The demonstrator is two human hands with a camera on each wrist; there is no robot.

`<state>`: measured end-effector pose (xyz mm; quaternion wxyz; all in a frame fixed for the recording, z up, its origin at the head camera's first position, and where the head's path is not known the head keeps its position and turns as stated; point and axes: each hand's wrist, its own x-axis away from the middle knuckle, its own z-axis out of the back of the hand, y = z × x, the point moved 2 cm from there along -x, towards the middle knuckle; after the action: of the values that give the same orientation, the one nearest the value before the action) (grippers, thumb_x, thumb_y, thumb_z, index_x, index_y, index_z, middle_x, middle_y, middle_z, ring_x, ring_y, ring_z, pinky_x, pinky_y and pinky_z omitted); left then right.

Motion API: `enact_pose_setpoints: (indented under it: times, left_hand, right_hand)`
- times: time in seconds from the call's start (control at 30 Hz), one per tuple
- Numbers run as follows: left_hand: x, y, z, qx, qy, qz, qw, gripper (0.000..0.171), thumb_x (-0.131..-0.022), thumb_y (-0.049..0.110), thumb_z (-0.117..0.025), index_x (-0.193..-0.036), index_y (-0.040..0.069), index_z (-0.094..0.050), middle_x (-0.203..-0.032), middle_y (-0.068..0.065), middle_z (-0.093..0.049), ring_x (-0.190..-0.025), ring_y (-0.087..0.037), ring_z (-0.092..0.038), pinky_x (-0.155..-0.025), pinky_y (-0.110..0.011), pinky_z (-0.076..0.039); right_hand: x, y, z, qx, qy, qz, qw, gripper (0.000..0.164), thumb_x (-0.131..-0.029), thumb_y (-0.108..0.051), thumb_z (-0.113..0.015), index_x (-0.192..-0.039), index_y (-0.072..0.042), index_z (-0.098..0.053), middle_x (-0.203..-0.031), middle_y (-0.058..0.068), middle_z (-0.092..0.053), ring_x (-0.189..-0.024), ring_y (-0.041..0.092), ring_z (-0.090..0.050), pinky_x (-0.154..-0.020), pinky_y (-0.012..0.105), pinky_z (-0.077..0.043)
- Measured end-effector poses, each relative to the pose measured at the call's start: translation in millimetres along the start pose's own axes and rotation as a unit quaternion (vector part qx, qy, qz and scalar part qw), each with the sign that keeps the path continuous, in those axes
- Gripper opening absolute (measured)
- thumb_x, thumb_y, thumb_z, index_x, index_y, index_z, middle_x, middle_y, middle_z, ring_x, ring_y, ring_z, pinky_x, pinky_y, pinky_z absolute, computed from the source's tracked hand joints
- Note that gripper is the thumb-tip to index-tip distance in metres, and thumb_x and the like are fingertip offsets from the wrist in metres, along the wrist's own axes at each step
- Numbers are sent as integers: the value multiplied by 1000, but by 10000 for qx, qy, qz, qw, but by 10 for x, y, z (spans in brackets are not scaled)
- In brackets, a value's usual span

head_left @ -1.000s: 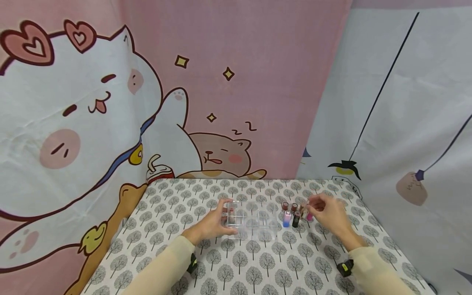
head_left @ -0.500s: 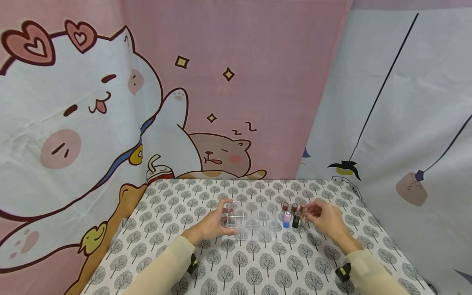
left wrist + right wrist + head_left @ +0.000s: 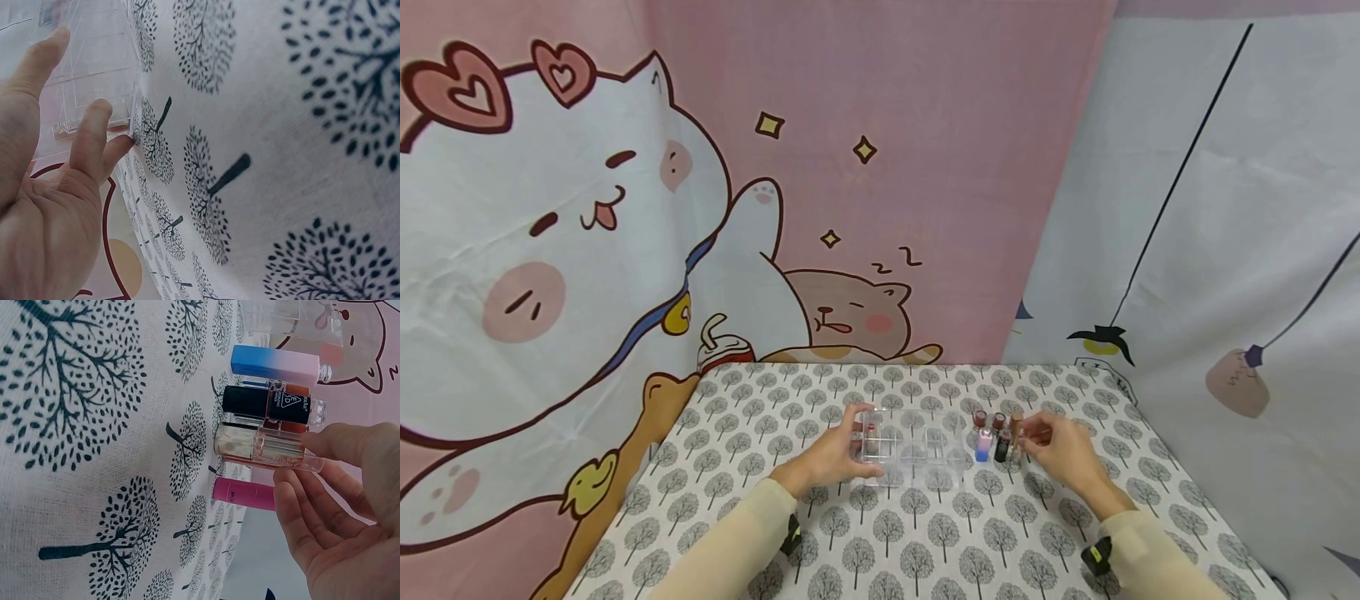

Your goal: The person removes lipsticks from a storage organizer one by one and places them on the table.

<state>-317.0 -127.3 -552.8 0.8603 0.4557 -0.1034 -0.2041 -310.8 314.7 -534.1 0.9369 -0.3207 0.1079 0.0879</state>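
My left hand [image 3: 823, 458] holds the left end of a clear plastic compartment box [image 3: 913, 458], thumb at the near side and fingers at the far side. In the left wrist view those fingers [image 3: 90, 134] lie against its clear wall. A small red-topped item [image 3: 871, 437] stands in a left compartment. My right hand [image 3: 1067, 450] pinches the upper end of a clear lip gloss tube [image 3: 269, 447] between thumb and fingers. The tube stands upright beside a black lip tube [image 3: 265, 405]. A bright pink tube [image 3: 244, 492] stands on its other side, partly behind my fingers.
A blue-to-pink lipstick [image 3: 983, 446] stands at the near left of the group. Brown-capped tubes [image 3: 981, 419] stand behind it. The box's right end is just left of them. A tree-print cloth [image 3: 887, 533] covers the table, with a cartoon curtain [image 3: 970, 208] behind.
My right hand has moved slightly left, from over the pink tube to the clear lip gloss tube, and now pinches it. The left hand and the box stay where they were.
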Motion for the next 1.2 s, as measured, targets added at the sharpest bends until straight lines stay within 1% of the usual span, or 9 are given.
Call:
enact_pose_setpoints:
  times: [0.2,0.4,0.53,0.63,0.83,0.97,1.07,1.13,1.2]
  left_hand:
    - [5,-9,1,29,1,-2,10000,111,-97,30,-100,-178,36,-24,-171,-24,-56,-153,-53,-65,-120,-61,-64]
    - [10,-10,5,50,-9,-5,10000,112,-97,30,-100,-178,37,-24,-171,-24,-56,-153,-53,-64,-121,-62,-63]
    - [13,-11,3,40,-16,-2,10000,112,-97,29,-100,-178,37,-24,-171,-23,-56,-153,-53,-64,-122,-62,-63]
    - [13,-16,2,49,-18,-2,10000,112,-97,29,-100,-178,37,-24,-171,-23,-56,-154,-53,-64,-122,-62,-63]
    - [9,-11,8,64,-15,18,10000,111,-97,30,-99,-179,38,-24,-172,-23,-56,-155,-54,-63,-122,-63,-62]
    - [6,-1,8,55,-31,37,10000,111,-98,30,-99,-179,38,-23,-172,-23,-55,-156,-54,-62,-122,-64,-62]
    - [8,6,6,43,-37,55,10000,111,-98,30,-98,-179,37,-23,-172,-24,-54,-156,-54,-61,-121,-64,-63]
    - [9,8,4,26,-39,67,10000,111,-98,30,-98,-179,37,-22,-172,-24,-55,-156,-53,-61,-121,-64,-63]
    - [9,8,2,10,-41,67,10000,111,-99,30,-98,-179,36,-22,-171,-23,-56,-156,-53,-62,-120,-64,-63]
  right_hand:
    - [-14,15,-11,63,81,34,9999,26,-97,-7,-92,-119,-1,-81,-104,11,-86,-89,18,-80,-75,22,-67]
    - [-9,14,-8,107,99,-4,9999,29,-98,-9,-91,-124,-2,-81,-107,12,-86,-94,23,-82,-76,25,-68]
    - [1,-9,9,90,121,-28,9999,34,-99,-11,-91,-130,-3,-80,-112,14,-86,-98,28,-83,-77,32,-71]
    - [2,-35,27,97,218,-12,9997,33,-101,-12,-90,-131,-4,-81,-114,15,-87,-100,31,-85,-78,38,-72]
    - [-4,-96,48,138,515,170,9984,27,-105,-13,-86,-130,-4,-81,-116,16,-87,-101,35,-84,-85,47,-73]
    - [-10,-136,63,143,750,242,9968,25,-105,-12,-84,-130,-6,-82,-115,14,-86,-105,40,-83,-89,54,-72]
    - [-15,-178,72,120,862,328,9957,24,-107,-13,-83,-130,-6,-82,-114,14,-86,-105,39,-83,-90,55,-72]
    - [-17,-220,77,106,933,408,9947,23,-108,-14,-83,-129,-5,-82,-113,15,-86,-103,39,-83,-88,53,-72]
    - [-17,-269,83,78,961,478,9942,23,-109,-16,-82,-129,-5,-82,-113,15,-86,-102,38,-83,-85,46,-72]
